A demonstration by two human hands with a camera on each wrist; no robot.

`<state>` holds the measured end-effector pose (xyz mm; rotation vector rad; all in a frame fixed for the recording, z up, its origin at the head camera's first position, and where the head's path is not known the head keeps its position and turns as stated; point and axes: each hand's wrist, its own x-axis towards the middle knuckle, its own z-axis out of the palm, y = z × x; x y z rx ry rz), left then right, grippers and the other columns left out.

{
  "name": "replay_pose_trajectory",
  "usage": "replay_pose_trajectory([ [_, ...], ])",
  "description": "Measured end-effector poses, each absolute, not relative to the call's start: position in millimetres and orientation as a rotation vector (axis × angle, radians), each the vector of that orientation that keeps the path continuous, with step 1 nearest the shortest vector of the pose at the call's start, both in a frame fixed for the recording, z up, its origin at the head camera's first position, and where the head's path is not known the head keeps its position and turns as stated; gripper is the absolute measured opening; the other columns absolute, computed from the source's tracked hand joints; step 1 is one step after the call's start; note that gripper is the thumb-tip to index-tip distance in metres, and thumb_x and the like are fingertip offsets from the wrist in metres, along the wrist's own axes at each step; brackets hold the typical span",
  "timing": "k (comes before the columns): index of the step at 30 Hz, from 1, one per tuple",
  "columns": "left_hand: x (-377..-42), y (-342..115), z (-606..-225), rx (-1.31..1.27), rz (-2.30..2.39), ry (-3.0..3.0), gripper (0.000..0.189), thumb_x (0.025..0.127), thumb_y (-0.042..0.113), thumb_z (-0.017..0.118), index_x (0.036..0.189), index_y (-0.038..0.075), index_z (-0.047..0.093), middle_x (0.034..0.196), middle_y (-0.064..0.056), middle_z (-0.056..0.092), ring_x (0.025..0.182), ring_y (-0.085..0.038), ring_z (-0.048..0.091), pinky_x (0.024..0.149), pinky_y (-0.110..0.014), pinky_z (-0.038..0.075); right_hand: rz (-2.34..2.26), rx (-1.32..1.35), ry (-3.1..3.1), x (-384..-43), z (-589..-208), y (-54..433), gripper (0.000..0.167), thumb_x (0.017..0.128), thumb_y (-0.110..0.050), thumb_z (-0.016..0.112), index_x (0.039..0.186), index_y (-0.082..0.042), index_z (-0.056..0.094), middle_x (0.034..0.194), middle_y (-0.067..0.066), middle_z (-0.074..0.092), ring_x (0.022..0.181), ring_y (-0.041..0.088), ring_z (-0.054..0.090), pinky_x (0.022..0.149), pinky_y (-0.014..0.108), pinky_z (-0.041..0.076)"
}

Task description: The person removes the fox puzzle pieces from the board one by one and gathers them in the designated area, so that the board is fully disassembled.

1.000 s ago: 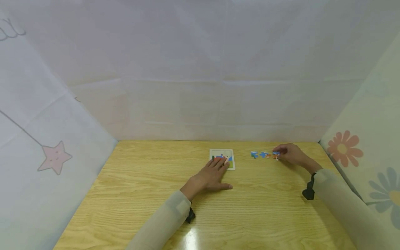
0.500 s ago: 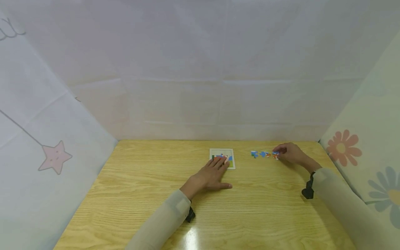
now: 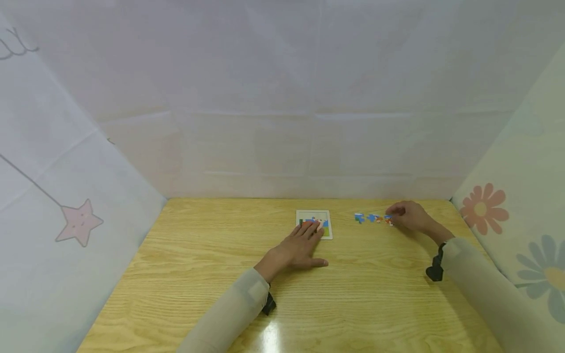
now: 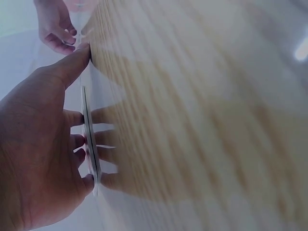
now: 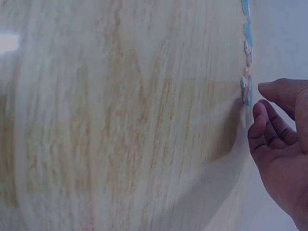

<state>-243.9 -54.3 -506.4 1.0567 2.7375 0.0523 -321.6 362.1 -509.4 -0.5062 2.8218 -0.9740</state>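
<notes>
In the head view my left hand [image 3: 297, 249] lies with fingers spread on a small framed jigsaw puzzle board [image 3: 326, 237], covering much of its lower half. Red, blue and green pieces show in the board, and its upper part is pale. The left wrist view shows the fingertips on the board's thin edge [image 4: 89, 137]. At the right, my right hand [image 3: 409, 215] hovers beside a blue and orange jigsaw piece [image 3: 389, 220]. In the right wrist view a gap separates the thumb and fingers [image 5: 260, 127], with nothing seen between them; the piece [image 5: 247, 89] lies on the table.
More loose jigsaw pieces [image 3: 359, 218] lie in a row between the board and my right hand. The wooden table [image 3: 353, 294] meets a pale cloth backdrop [image 3: 247, 162] at its far edge. Cloth also hangs on both sides. Each wrist wears a black camera.
My right hand has shifted very slightly up, its fingertips a little off the nearest piece. My left hand has stayed on the board.
</notes>
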Motion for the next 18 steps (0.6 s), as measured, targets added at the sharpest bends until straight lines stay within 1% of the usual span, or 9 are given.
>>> replay_pose_trajectory([
  [4,-245.0,-54.8,-508.3,1.051,0.064,2.739,0.099,0.102,0.076,0.043,0.172,0.014,0.012,0.179,-0.012,0.004,0.165,-0.029,0.006,0.132,-0.052,0.016,-1.023,-0.490,2.808,-321.1,-503.4,353.4,0.023,0.103,-0.007,0.068,0.123,0.002,0.075,0.119,0.022,0.071,0.102,0.034,0.071,0.079,0.042,0.061],
  [7,-246.0,-55.1,-510.6,1.046,0.075,2.740,0.099,0.101,0.076,0.044,0.172,0.014,0.012,0.179,-0.012,0.004,0.165,-0.028,0.006,0.132,-0.052,0.016,-1.047,-0.516,2.812,-322.4,-500.4,345.2,0.023,0.102,-0.005,0.068,0.122,0.003,0.075,0.120,0.024,0.071,0.102,0.036,0.071,0.078,0.043,0.062],
  [11,-247.2,-55.4,-513.2,1.049,0.084,2.742,0.099,0.101,0.076,0.045,0.172,0.015,0.012,0.179,-0.011,0.005,0.165,-0.028,0.006,0.132,-0.052,0.015,-1.032,-0.601,2.834,-324.7,-498.1,331.3,0.022,0.102,-0.005,0.069,0.122,0.002,0.076,0.120,0.022,0.071,0.102,0.036,0.071,0.079,0.042,0.062],
  [13,-246.9,-55.6,-513.2,1.052,0.090,2.745,0.099,0.101,0.076,0.046,0.172,0.015,0.012,0.179,-0.011,0.006,0.165,-0.027,0.007,0.132,-0.052,0.016,-1.049,-0.633,2.823,-325.0,-495.8,322.4,0.022,0.102,-0.005,0.069,0.122,0.002,0.076,0.119,0.022,0.071,0.100,0.035,0.071,0.073,0.040,0.062],
  [18,-246.6,-56.6,-513.9,1.054,0.105,2.743,0.099,0.101,0.076,0.045,0.172,0.015,0.013,0.179,-0.011,0.005,0.165,-0.027,0.006,0.132,-0.052,0.015,-1.047,-0.728,2.829,-325.0,-489.5,298.6,0.021,0.101,-0.002,0.068,0.121,0.002,0.076,0.118,0.021,0.071,0.099,0.035,0.071,0.074,0.042,0.062],
])
